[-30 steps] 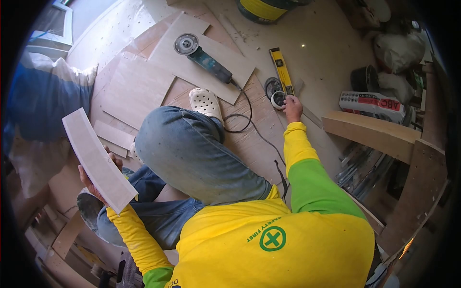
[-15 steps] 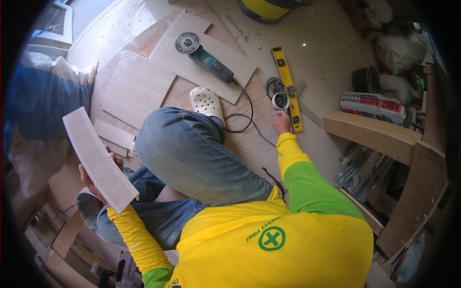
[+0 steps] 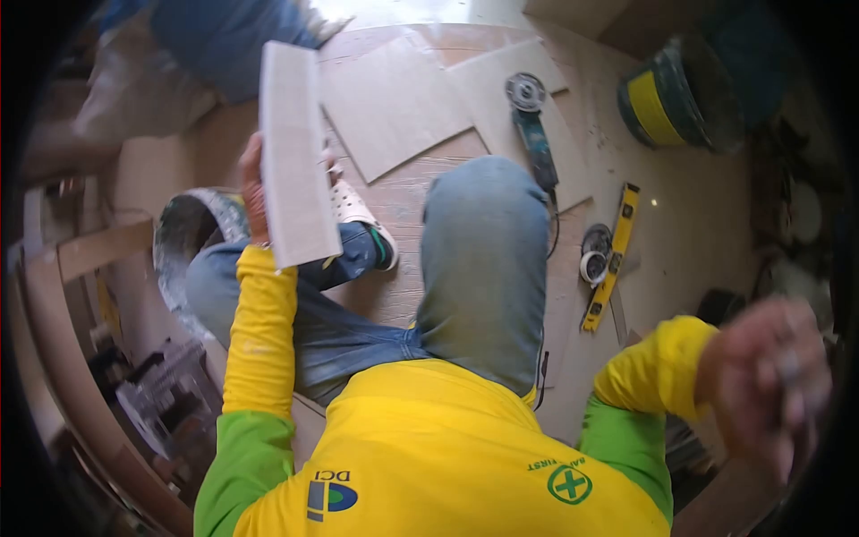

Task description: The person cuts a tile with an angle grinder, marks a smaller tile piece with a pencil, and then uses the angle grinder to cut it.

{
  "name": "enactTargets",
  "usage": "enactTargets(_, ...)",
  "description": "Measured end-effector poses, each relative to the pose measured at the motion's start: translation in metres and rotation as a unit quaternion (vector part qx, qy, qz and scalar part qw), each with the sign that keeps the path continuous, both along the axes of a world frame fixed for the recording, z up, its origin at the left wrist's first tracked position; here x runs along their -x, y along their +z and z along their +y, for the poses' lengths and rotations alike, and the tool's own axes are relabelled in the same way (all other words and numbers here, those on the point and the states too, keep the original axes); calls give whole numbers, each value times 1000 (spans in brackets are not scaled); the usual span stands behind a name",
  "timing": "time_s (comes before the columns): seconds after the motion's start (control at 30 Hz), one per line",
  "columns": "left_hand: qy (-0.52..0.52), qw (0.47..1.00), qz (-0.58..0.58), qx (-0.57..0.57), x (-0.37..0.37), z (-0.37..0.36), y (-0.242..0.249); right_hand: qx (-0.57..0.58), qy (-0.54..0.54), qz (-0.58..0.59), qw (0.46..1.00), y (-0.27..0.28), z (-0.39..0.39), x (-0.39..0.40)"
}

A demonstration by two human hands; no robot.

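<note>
My left hand (image 3: 253,192) grips a long, pale tile strip (image 3: 297,152) by its sides, holding it nearly upright above my bent leg. Part of the fingers is hidden behind the strip. At the far right, my right hand (image 3: 769,380) is raised close to the camera and blurred. Its fingers look curled together around something small that I cannot make out. An angle grinder (image 3: 534,143) lies on large pale tiles (image 3: 398,103) on the floor ahead. A yellow spirit level (image 3: 613,259) rests beside a roll of tape (image 3: 592,267), left of and beyond the right hand.
A dark bucket with a yellow band (image 3: 658,103) stands at the upper right. Beside my left leg is a mortar-smeared bucket (image 3: 174,242). A blue and white sack (image 3: 233,45) sits at the upper left, and wooden framing (image 3: 67,340) runs along the left side.
My right hand has left the floor near the tape and level and risen to the far right. The view has turned; my left hand still holds the tile strip, now more upright.
</note>
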State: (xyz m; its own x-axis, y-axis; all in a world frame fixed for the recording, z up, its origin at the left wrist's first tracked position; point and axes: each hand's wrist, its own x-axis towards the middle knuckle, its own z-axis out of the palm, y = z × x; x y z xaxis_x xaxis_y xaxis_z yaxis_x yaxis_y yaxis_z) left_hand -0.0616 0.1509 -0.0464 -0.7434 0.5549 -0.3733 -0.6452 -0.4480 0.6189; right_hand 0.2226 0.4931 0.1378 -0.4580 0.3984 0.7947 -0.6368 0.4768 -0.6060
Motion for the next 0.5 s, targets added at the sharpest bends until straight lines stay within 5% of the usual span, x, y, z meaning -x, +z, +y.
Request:
enactTargets(0.03,5,1000,-1,9,1,-2,-2,-34,90,3,995,19,54,-81)
enactTargets(0.13,-5,999,12,-44,3,-3,-4,-294,-9,189,937,99,-10,22)
enactTargets(0.5,18,995,52,-85,-22,-4,24,-433,-42,337,835,170,-124,81)
